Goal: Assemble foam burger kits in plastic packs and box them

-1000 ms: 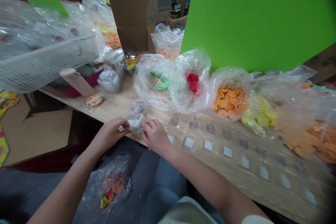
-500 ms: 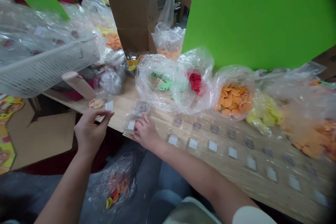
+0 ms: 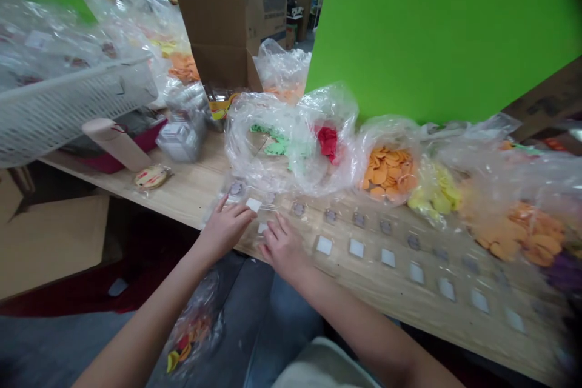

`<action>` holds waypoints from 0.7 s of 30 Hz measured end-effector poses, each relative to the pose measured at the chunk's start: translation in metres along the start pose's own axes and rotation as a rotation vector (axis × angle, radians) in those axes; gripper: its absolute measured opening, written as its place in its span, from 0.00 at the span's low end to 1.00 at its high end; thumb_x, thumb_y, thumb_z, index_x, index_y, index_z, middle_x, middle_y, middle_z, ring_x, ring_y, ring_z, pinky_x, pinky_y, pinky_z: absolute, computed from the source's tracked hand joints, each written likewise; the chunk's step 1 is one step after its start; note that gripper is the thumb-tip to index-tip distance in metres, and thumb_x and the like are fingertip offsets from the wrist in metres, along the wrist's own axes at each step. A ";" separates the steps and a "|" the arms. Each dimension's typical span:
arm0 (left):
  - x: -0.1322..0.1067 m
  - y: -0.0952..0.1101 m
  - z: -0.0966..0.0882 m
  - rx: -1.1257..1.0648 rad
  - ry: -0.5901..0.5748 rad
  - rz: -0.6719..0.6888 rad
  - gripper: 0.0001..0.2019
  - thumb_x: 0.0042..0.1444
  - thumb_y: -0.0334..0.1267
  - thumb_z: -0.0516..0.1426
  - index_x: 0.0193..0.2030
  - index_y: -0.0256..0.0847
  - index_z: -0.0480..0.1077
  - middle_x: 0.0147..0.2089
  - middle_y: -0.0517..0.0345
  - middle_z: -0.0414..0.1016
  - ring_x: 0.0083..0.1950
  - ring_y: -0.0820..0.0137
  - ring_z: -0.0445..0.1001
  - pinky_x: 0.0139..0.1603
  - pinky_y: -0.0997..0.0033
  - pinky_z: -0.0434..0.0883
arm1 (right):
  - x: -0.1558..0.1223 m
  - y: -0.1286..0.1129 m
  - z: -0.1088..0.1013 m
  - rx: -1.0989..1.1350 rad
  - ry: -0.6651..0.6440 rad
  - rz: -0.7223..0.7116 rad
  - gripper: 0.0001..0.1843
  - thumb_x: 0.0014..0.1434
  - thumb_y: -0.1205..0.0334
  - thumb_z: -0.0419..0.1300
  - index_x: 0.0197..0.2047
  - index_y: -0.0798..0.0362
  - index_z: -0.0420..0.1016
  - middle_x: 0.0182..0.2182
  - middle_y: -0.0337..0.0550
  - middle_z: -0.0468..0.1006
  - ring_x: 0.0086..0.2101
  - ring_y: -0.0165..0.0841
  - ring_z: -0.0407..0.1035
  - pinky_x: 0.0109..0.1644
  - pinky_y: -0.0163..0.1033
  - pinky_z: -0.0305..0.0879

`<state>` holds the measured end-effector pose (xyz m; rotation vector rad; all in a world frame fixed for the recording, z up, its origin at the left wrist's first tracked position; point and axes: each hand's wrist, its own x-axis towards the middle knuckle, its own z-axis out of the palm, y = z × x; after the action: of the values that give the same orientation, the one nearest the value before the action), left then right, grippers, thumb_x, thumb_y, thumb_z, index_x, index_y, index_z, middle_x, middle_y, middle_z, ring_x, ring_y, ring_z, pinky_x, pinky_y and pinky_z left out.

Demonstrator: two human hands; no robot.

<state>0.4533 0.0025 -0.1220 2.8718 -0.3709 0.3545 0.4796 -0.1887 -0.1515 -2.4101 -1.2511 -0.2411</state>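
Clear plastic bag (image 3: 193, 330) of coloured scraps lies on grey trousers (image 3: 282, 330), nearest the viewer. Above it, the left hand (image 3: 225, 230) reaches over the table edge with fingers extended, their tips just beside a white square label (image 3: 253, 205); whether they pinch it cannot be told. The right hand (image 3: 284, 248) rests open, fingers spread, not clenched on anything, close to a second white square label (image 3: 262, 228). Both lie among thin clear packets (image 3: 236, 189) on the pale wooden table (image 3: 186, 188). Rows of grey discs (image 3: 330, 216) and white squares (image 3: 357, 248) run rightward. Beyond stand bags of orange foam discs (image 3: 388, 173), red pieces (image 3: 327, 142) and green pieces (image 3: 277, 145). Farther back are a white plastic basket (image 3: 68, 115), a cardboard box (image 3: 213, 30) and a green board (image 3: 436, 30).
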 end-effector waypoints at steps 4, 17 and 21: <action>-0.026 -0.013 -0.008 0.016 -0.004 -0.087 0.28 0.52 0.38 0.52 0.61 0.43 0.55 0.63 0.44 0.58 0.64 0.57 0.55 0.61 0.47 0.48 | 0.009 -0.005 -0.010 0.021 0.060 0.089 0.17 0.59 0.55 0.52 0.46 0.56 0.69 0.50 0.52 0.69 0.57 0.42 0.53 0.60 0.51 0.50; -0.078 -0.113 -0.023 0.156 -0.182 -0.292 0.12 0.56 0.43 0.49 0.39 0.40 0.69 0.43 0.47 0.74 0.50 0.57 0.70 0.50 0.59 0.62 | 0.063 -0.041 0.024 -0.126 -0.171 -0.163 0.21 0.55 0.52 0.56 0.43 0.63 0.71 0.57 0.65 0.60 0.61 0.54 0.43 0.61 0.64 0.30; -0.068 -0.135 -0.032 0.103 -0.279 -0.385 0.14 0.53 0.47 0.51 0.38 0.39 0.68 0.38 0.49 0.73 0.38 0.61 0.71 0.37 0.66 0.65 | 0.061 -0.034 0.031 -0.152 -0.133 -0.180 0.09 0.57 0.66 0.53 0.37 0.59 0.73 0.54 0.58 0.66 0.60 0.49 0.48 0.62 0.63 0.31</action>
<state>0.4194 0.1524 -0.1350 3.0069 0.1649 -0.0993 0.4869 -0.1127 -0.1496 -2.4759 -1.5648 -0.2384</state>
